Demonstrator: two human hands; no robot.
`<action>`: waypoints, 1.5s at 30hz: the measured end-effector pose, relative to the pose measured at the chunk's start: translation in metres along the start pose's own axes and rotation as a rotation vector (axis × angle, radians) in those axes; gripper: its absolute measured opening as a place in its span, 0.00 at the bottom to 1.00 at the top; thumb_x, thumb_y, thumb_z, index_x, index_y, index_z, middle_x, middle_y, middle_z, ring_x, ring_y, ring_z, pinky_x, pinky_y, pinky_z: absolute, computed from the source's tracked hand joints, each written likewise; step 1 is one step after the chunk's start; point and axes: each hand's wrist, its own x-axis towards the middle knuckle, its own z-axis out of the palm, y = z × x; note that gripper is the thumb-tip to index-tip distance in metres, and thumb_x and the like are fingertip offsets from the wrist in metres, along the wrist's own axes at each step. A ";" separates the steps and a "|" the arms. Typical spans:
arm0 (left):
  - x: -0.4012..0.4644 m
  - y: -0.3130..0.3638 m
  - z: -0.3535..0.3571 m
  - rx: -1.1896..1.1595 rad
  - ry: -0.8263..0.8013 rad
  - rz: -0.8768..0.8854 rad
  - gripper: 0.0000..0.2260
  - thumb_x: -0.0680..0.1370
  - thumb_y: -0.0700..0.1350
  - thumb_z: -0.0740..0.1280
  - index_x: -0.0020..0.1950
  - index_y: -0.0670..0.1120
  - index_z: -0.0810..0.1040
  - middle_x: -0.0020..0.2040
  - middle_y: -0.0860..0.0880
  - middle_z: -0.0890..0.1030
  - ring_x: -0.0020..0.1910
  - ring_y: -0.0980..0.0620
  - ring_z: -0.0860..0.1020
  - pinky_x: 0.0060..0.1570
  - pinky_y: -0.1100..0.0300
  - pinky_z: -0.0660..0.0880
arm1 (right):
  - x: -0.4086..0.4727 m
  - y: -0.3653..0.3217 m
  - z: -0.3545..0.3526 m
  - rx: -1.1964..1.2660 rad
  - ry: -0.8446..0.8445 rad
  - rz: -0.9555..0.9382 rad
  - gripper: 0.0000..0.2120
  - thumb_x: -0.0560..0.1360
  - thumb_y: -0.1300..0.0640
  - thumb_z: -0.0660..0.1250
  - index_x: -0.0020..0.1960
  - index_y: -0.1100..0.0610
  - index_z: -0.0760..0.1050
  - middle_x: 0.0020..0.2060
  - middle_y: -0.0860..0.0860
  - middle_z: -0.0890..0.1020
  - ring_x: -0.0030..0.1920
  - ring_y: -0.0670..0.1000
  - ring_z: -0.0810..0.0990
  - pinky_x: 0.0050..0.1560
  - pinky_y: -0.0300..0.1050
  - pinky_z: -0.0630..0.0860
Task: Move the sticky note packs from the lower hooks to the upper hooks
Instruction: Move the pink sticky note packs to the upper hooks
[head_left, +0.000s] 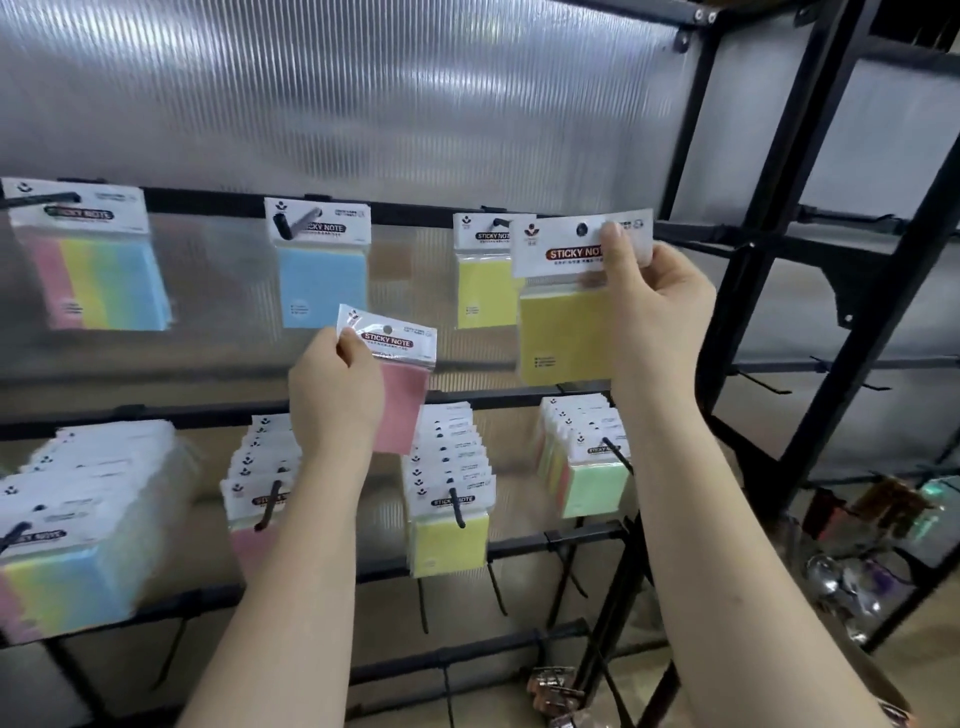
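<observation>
My right hand (657, 306) pinches the white header of a yellow sticky note pack (563, 332), holding it up in front of the upper right hook (500, 223), where another yellow pack (483, 291) hangs. My left hand (335, 395) grips a pink pack (402, 405) by its header's left corner, between the two rows. On the upper row a blue pack (322, 280) and a rainbow pack (98, 280) hang from their hooks. The lower hooks carry thick stacks: rainbow (67, 540), pink (260, 499), yellow (452, 514) and green-fronted (592, 467).
A black metal rack frame (810, 260) stands at the right with bare hooks (763, 384). Bare black hooks (498, 592) hang below the lower row. Shiny metal items (852, 587) lie low at the right. A ribbed translucent panel (363, 104) backs the display.
</observation>
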 end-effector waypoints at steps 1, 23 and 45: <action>-0.001 0.001 0.000 0.007 0.008 0.001 0.18 0.82 0.44 0.54 0.32 0.44 0.60 0.30 0.49 0.67 0.29 0.54 0.63 0.29 0.59 0.58 | 0.002 0.000 0.000 0.004 -0.005 0.005 0.17 0.75 0.51 0.69 0.36 0.65 0.75 0.31 0.52 0.77 0.33 0.47 0.71 0.34 0.41 0.67; -0.016 0.001 -0.015 0.038 0.044 0.021 0.17 0.82 0.45 0.54 0.33 0.45 0.60 0.29 0.50 0.67 0.28 0.52 0.63 0.29 0.57 0.57 | 0.061 0.051 0.062 -0.096 -0.124 0.320 0.17 0.78 0.49 0.64 0.32 0.52 0.70 0.29 0.45 0.73 0.32 0.44 0.69 0.32 0.39 0.64; -0.012 0.007 -0.007 -0.045 -0.065 0.122 0.18 0.82 0.45 0.55 0.32 0.45 0.59 0.29 0.50 0.66 0.29 0.53 0.62 0.29 0.58 0.58 | 0.082 0.087 0.066 -0.202 0.117 0.189 0.01 0.74 0.57 0.67 0.44 0.55 0.76 0.39 0.47 0.80 0.38 0.43 0.76 0.39 0.29 0.72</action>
